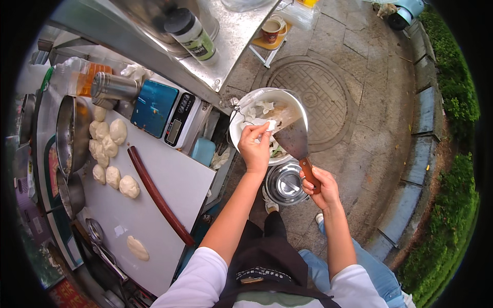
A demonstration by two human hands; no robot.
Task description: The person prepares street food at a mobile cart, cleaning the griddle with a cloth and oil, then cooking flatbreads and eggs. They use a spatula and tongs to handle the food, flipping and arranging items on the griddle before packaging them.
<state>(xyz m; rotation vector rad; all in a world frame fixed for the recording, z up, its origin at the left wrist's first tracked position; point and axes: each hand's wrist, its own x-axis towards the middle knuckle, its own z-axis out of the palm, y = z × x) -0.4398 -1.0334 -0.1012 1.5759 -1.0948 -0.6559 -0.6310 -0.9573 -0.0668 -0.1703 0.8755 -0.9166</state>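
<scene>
My right hand (322, 187) grips the wooden handle of a wide metal scraper (293, 139), its blade pointing up and left. Pinched between the thumb and fingers of my left hand (255, 145) is a crumpled white tissue (271, 125), close to the blade's edge. Both hands are over or beside a white bucket (235, 134) that holds crumpled tissues, a clear plastic bag and scraps. Below the bucket stands a round stainless-steel pot with a lid (288, 184), partly hidden by the scraper handle and my right hand.
On the white worktop (169, 169) lie several dough balls (109, 145), a flattened dough piece (137, 248) and a dark rolling pin (160, 196). A digital scale (155, 107) sits behind. A shaker bottle (192, 38) stands on the steel counter. Someone's jeans (371, 265) show at right.
</scene>
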